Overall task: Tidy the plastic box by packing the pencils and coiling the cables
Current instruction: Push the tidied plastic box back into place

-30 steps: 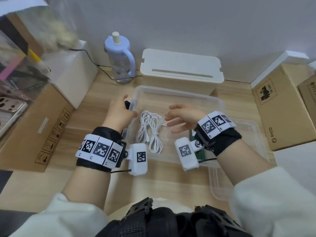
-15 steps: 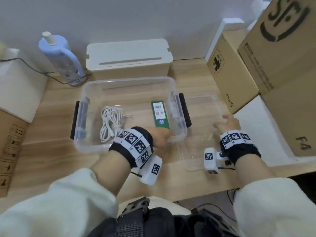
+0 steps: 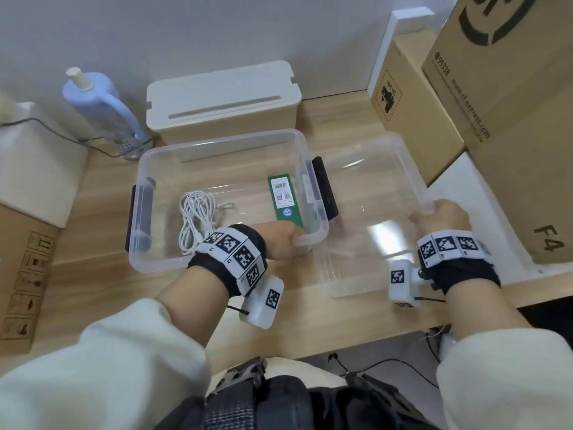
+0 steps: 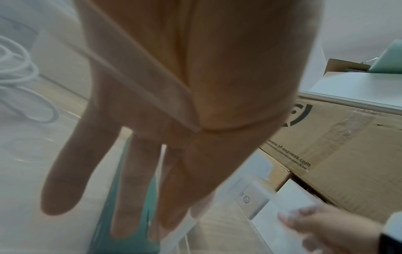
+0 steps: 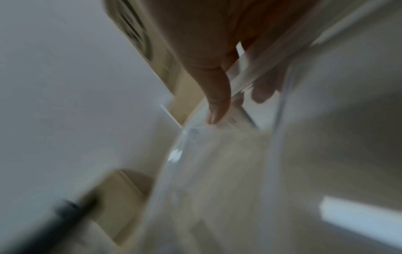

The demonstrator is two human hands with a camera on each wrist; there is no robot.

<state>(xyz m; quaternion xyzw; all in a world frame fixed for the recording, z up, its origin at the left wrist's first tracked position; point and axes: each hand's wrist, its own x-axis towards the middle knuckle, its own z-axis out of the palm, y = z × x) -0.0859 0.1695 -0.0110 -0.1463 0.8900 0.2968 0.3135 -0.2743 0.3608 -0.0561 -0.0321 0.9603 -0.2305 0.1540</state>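
A clear plastic box [image 3: 217,141] sits on the wooden desk. Inside lie a coiled white cable [image 3: 197,218] and a green pencil packet [image 3: 285,200]. My left hand [image 3: 283,242] holds the box's front right corner. In the left wrist view its fingers [image 4: 135,171] reach down inside the wall, over the green packet [image 4: 130,232], with the cable [image 4: 19,72] at the left. To the right lies the clear lid [image 3: 372,187]. My right hand [image 3: 440,217] grips the lid's right edge. In the blurred right wrist view the thumb [image 5: 215,96] lies on top of the lid [image 5: 217,171] and fingers show beneath it.
A white slotted box [image 3: 223,97] and a blue bottle [image 3: 99,103] stand behind the plastic box. Large cardboard boxes [image 3: 511,103] crowd the right side, close to the lid. Another carton [image 3: 24,274] sits at the left. The desk's front edge runs just under my right wrist.
My left hand moved from the box's left end to its front right corner. My right hand left the box, reached right and took hold of the lid's edge. The view swung right.
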